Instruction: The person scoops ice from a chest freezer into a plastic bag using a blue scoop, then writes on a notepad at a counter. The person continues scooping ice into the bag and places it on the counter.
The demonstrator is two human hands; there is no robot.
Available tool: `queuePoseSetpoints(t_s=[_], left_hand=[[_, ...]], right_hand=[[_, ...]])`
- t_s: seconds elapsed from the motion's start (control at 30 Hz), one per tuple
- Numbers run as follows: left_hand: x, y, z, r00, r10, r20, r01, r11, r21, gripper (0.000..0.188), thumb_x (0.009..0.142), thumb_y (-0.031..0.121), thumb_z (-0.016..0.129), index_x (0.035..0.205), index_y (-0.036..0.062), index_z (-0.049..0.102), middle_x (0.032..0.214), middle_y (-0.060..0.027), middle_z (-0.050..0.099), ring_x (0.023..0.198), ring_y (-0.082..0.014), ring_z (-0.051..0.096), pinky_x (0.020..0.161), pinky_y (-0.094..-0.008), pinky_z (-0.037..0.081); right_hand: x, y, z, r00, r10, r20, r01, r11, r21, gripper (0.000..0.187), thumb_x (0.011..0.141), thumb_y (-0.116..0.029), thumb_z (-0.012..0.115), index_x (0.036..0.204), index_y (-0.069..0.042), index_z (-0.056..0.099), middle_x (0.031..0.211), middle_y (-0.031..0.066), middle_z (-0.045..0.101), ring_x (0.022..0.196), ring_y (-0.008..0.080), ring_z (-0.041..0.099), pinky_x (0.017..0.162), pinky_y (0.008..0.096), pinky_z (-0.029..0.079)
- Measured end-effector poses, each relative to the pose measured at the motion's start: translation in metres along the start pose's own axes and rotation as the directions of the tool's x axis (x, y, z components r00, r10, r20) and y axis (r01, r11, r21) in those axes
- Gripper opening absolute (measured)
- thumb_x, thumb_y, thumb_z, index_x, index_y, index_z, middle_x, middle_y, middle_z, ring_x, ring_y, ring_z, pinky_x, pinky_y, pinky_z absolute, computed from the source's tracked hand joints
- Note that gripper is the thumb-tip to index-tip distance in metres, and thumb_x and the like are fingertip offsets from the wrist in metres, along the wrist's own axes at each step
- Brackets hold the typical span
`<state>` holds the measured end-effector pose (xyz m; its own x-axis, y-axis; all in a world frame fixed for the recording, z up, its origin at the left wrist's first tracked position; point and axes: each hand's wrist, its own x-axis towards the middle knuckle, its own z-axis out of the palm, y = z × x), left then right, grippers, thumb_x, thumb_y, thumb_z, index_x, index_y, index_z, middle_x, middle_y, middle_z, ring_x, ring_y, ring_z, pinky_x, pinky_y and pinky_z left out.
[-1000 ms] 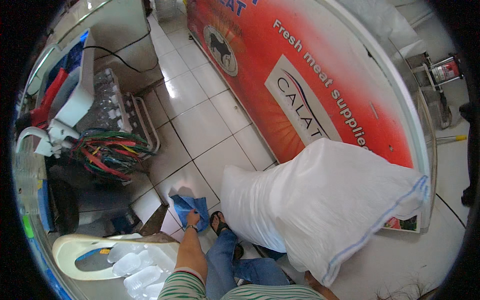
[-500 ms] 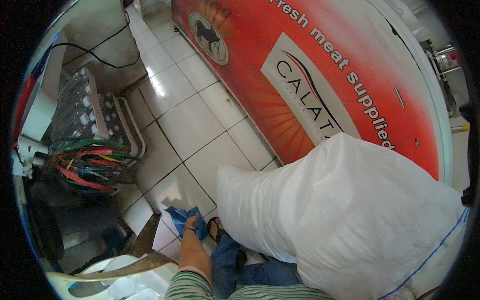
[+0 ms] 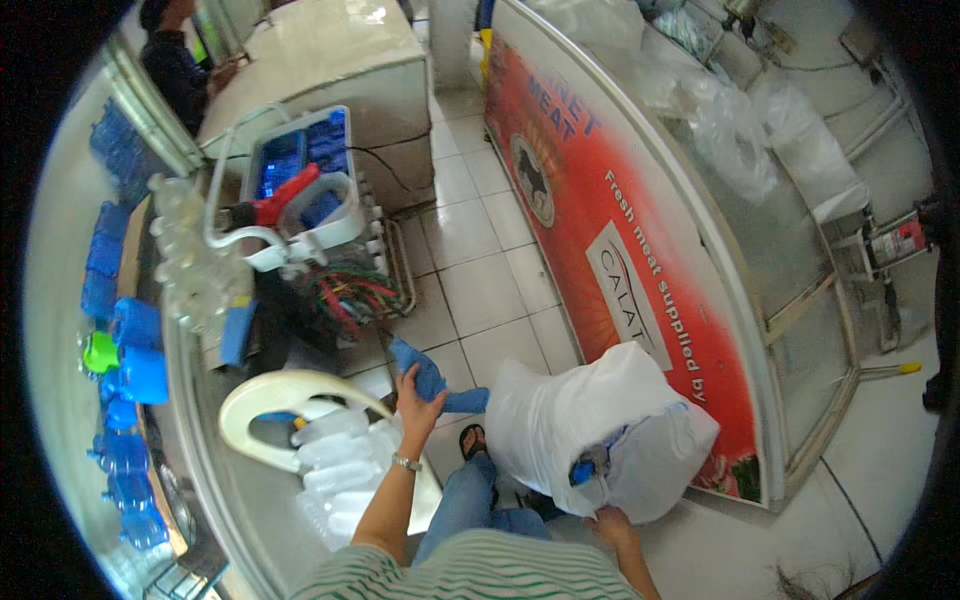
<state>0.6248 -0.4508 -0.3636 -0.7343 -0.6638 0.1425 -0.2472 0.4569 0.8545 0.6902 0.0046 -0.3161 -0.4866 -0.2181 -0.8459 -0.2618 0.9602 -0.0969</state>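
Note:
My left hand (image 3: pixel 420 408) is closed on a crumpled blue piece (image 3: pixel 424 368), cloth or thin plastic, held above the tiled floor left of the sack. A big, full white woven sack (image 3: pixel 545 425) stands on the floor in front of me, against the red panel. Its mouth gapes toward me, and some blue and dark items (image 3: pixel 590 465) show inside. Down at the near rim of the sack, my right hand (image 3: pixel 610 524) has its fingers curled on the white material.
A red printed freezer-like counter (image 3: pixel 640 235) runs along the right. On the left are a steel counter with clear plastic bottles (image 3: pixel 350 465), a cream ring-shaped rim (image 3: pixel 245 420), blue containers (image 3: pixel 140 350) and a rack with coloured cords (image 3: pixel 350 300). Another person (image 3: pixel 175 65) is at far left.
My left hand has come up from near the floor with the blue piece. The sack's open mouth and my right hand have come into view, and the view has widened.

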Motion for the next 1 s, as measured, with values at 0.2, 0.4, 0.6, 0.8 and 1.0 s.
queuePoseSetpoints(t_s=[0.2, 0.4, 0.6, 0.8, 1.0], left_hand=[[0.046, 0.173, -0.131, 0.829, 0.016, 0.559, 0.386, 0.707, -0.593, 0.073, 0.071, 0.006, 0.072, 0.137, 0.0028, 0.04, 0.135, -0.0126, 0.047, 0.119, -0.0218, 0.049, 0.102, -0.0341, 0.04], [0.087, 0.253, -0.204, 0.725, 0.244, 0.644, 0.659, 0.028, -0.752, 0.071, 0.081, 0.004, 0.06, 0.146, 0.0081, 0.03, 0.14, -0.0114, 0.044, 0.121, -0.026, 0.05, 0.105, -0.0401, 0.039], [0.148, 0.231, -0.186, 0.787, 0.058, 0.615, 0.611, 0.064, -0.789, 0.061, 0.091, 0.018, 0.056, 0.146, 0.0147, 0.031, 0.138, -0.0075, 0.047, 0.121, -0.0239, 0.051, 0.104, -0.0376, 0.04], [0.191, 0.192, -0.182, 0.542, -0.179, 0.821, 0.815, -0.126, -0.566, 0.056, 0.091, 0.036, 0.059, 0.134, 0.0042, 0.042, 0.136, -0.0129, 0.049, 0.118, -0.0248, 0.053, 0.1, -0.0405, 0.045], [0.195, 0.183, -0.172, 0.566, -0.149, 0.811, 0.772, 0.441, -0.458, 0.063, 0.08, 0.028, 0.071, 0.131, -0.0002, 0.045, 0.122, -0.0123, 0.059, 0.108, -0.0259, 0.06, 0.095, -0.0419, 0.048]], right_hand=[[-0.096, -0.094, -0.172, 0.652, -0.276, -0.706, 0.541, 0.822, 0.178, 0.023, 0.09, -0.024, 0.055, 0.096, -0.003, 0.061, 0.092, 0.018, 0.064, 0.087, 0.0384, 0.061, 0.076, 0.0455, 0.048], [-0.105, -0.222, -0.309, 0.34, -0.149, -0.928, 0.907, 0.314, 0.282, 0.068, 0.083, -0.037, 0.069, 0.136, -0.006, 0.039, 0.127, 0.0158, 0.053, 0.115, 0.0292, 0.054, 0.094, 0.0402, 0.043], [-0.07, -0.302, -0.361, 0.505, -0.722, -0.473, 0.389, -0.299, 0.871, 0.084, 0.081, -0.05, 0.069, 0.142, -0.005, 0.032, 0.129, 0.0129, 0.052, 0.114, 0.0224, 0.054, 0.095, 0.0372, 0.043], [-0.039, -0.372, -0.417, 0.83, -0.354, -0.43, 0.488, 0.089, 0.868, 0.047, 0.079, -0.01, 0.074, 0.121, -0.003, 0.054, 0.111, 0.0075, 0.063, 0.102, 0.0186, 0.059, 0.089, 0.0349, 0.049], [-0.026, -0.387, -0.478, 0.828, -0.339, -0.447, 0.46, -0.046, 0.887, 0.049, 0.082, -0.009, 0.07, 0.126, -0.003, 0.049, 0.116, 0.0072, 0.06, 0.103, 0.0184, 0.058, 0.092, 0.0344, 0.047]])
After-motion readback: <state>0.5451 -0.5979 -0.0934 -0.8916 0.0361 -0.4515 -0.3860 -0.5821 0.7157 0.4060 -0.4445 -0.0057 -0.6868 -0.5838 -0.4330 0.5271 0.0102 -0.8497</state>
